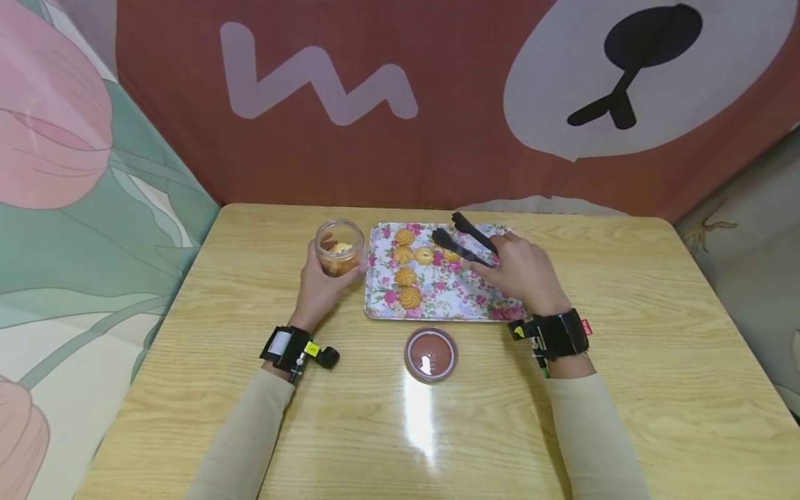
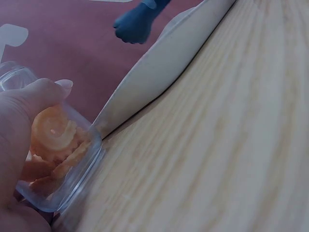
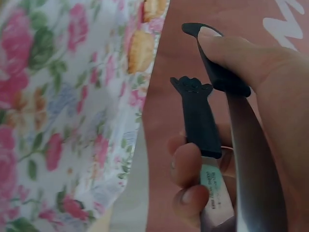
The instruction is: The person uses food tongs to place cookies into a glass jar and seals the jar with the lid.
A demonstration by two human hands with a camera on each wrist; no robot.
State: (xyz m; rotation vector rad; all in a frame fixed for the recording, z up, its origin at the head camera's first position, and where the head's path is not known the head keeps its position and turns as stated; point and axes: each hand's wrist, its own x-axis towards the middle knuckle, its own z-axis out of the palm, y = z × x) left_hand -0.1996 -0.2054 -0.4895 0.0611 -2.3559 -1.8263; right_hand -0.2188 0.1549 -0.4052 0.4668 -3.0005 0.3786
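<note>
My left hand (image 1: 320, 293) grips a clear jar (image 1: 339, 267) at the left of the tray, thumb and fingers round its side. Several piped cookies (image 2: 50, 137) lie inside it, and its mouth has no lid on. In my right hand (image 1: 526, 271) is a pair of metal tongs (image 3: 251, 159) with black tips, the two arms spread apart and nothing between them. Thumb and fingers hold them from opposite sides. The tongs hover over the upper right of a floral tray (image 1: 450, 302). Several golden swirl cookies (image 1: 410, 298) sit toward the tray's left and upper middle; one is partly behind the tongs.
A round brownish lid (image 1: 431, 355) lies on the wooden table (image 1: 350, 430) just in front of the tray. Behind the table's far edge hangs a reddish-brown printed cloth (image 1: 437, 160). A patterned cloth (image 1: 125, 278) borders the left side.
</note>
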